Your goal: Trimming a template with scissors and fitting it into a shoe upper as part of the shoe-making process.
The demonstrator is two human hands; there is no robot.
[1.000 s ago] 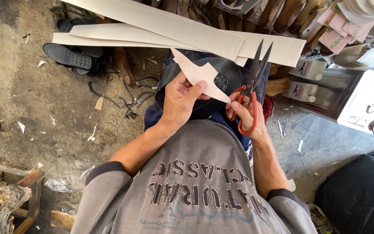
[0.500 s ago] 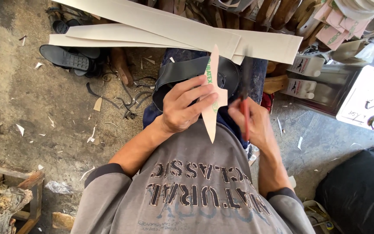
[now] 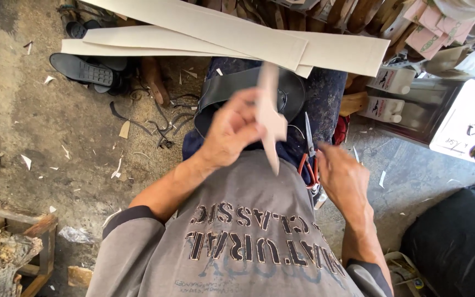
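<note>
My left hand [image 3: 229, 132] pinches a cut beige sheet piece [image 3: 270, 118] and holds it upright over my lap; the piece is blurred by motion. My right hand [image 3: 344, 179] rests low at my right thigh, its fingers at the red handles of a pair of scissors [image 3: 308, 137]. The blades point away from me along my leg. A black leather piece [image 3: 232, 88] lies across my knees, beyond the left hand.
Long beige sheets [image 3: 221, 27] lie across the floor ahead. A black sandal [image 3: 83, 69] and scraps sit at the left. At the right are a white box [image 3: 468, 126], white containers [image 3: 386, 107] and a black bag [image 3: 457, 242]. A wooden crate [image 3: 23, 242] stands bottom left.
The left hand turned the beige piece from flat to upright and edge-on. The right hand brought the scissors down from cutting height to my right thigh.
</note>
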